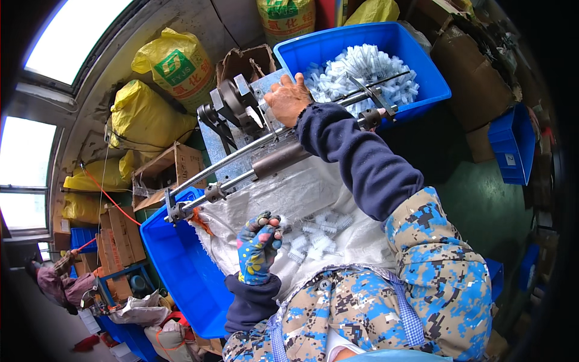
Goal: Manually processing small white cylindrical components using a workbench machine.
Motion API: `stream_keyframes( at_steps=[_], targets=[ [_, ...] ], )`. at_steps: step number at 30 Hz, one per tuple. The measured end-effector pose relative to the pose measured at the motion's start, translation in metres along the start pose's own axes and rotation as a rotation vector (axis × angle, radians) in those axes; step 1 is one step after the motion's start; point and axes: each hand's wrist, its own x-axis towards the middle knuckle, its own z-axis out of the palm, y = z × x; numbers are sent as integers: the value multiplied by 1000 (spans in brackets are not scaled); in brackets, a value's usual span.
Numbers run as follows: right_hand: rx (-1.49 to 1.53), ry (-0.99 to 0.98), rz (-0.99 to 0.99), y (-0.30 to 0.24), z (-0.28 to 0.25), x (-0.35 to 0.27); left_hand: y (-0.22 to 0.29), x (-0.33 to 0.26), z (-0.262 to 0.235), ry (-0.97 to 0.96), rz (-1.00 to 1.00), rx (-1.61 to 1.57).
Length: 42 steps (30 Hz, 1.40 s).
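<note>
My left hand (259, 246), in a colourful patterned glove with bare fingertips, is curled closed above my lap. What it holds, if anything, is hidden. Beside it, a small pile of translucent ribbed plastic pieces (319, 230) lies on a white sheet (274, 202). My bare right hand (287, 99) reaches across to a metal bench machine (238, 142) with a dark round head. Its fingers are bent together near that head, and I cannot make out what is in them. Two steel rods (241, 152) with a thick sleeve run slantwise under my right forearm.
A blue bin (431, 69) heaped with similar pieces stands beyond the machine at right. Another blue bin (175, 259) is at left, near the rod ends. Yellow sacks (142, 111) and cardboard boxes (187, 161) line the wall. Another person (63, 280) is at far left.
</note>
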Motion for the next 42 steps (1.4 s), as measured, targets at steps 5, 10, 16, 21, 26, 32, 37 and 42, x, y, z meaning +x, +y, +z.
stream_keyframes(
  at_steps=[5, 10, 16, 21, 26, 32, 37, 42],
  targets=[
    [-176, 219, 61, 20, 8, -35, 14, -12, -6, 92, 63, 59],
    [-192, 192, 98, 5, 15, -37, 13, 0, 6, 34, 12, 3],
    [-155, 154, 83, -31, 22, -28, 17, -7, -1, -35, 57, -9],
    [-92, -27, 43, -62, 16, -21, 17, -8, 7, 0, 56, 61],
    [-223, -41, 41, -11, 4, -28, 34, -16, -14, -8, 133, 47],
    [-173, 250, 181, 36, -16, -9, 42, -6, 0, -13, 197, 132],
    [-407, 199, -49, 71, -18, 3, 65, -11, -6, -29, 402, 272],
    [-188, 357, -127, 71, -68, -31, 81, -14, -8, -41, 473, 339]
  ],
)
